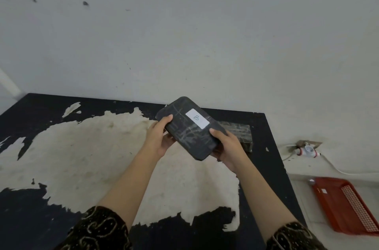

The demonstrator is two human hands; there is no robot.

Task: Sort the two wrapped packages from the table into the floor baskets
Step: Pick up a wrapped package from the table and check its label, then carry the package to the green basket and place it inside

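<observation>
A flat package wrapped in black film (188,129), with a white label reading "B" on its top face, is held tilted above the table. My left hand (161,139) grips its left edge and my right hand (227,150) grips its lower right edge. A second black-wrapped package (241,133) lies on the table just behind my right hand, partly hidden by the first. A red plastic basket (336,200) stands on the floor to the right of the table, its far side cut off by the frame.
The black table (41,110) has large worn pale patches and stands against a white wall. On the floor right of the table lie a white power socket (307,151) with a cable and a small grey ball (311,181).
</observation>
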